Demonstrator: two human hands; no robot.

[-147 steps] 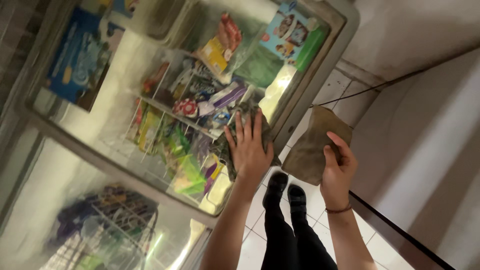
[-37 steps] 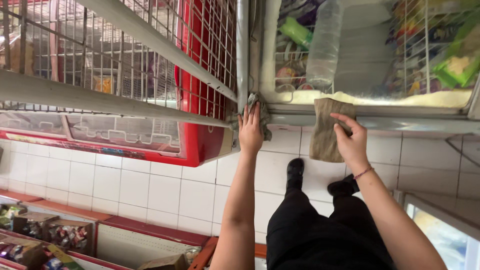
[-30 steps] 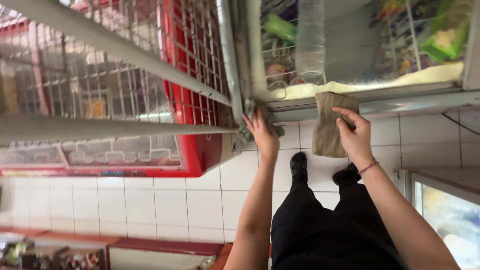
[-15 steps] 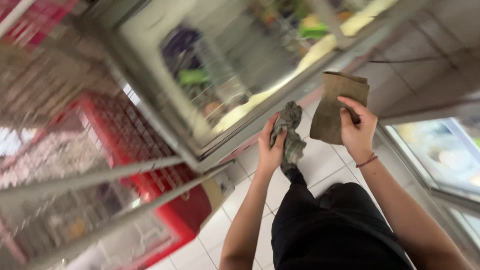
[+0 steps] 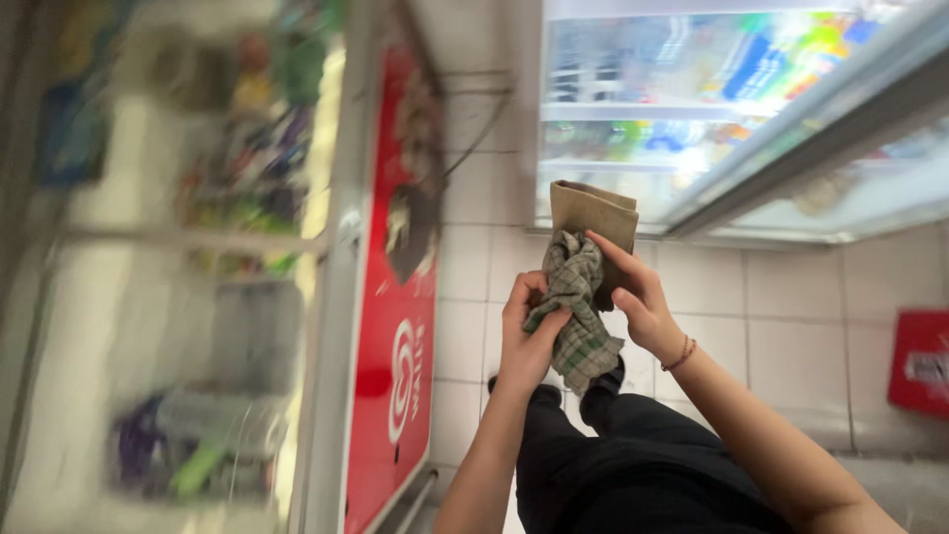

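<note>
My left hand point(image 5: 529, 331) grips a crumpled green-and-grey checked cloth point(image 5: 578, 311) that hangs down over the floor. My right hand point(image 5: 638, 297) holds a folded tan cloth point(image 5: 593, 213) upright, its fingers also touching the checked cloth. Both hands meet in front of me, above my dark trousers and black shoes point(image 5: 549, 394). A thin bracelet sits on my right wrist.
A glass-topped chest freezer point(image 5: 188, 247) with a red side panel point(image 5: 400, 326) runs along the left, blurred. A second freezer point(image 5: 732, 109) with coloured packages stands at the upper right. White floor tiles point(image 5: 781, 326) lie between them. A red object point(image 5: 919, 361) sits at the right edge.
The view has swung round. My left hand has come off the freezer's edge with the checked cloth in it and joined my right hand, which has kept the tan cloth throughout.
</note>
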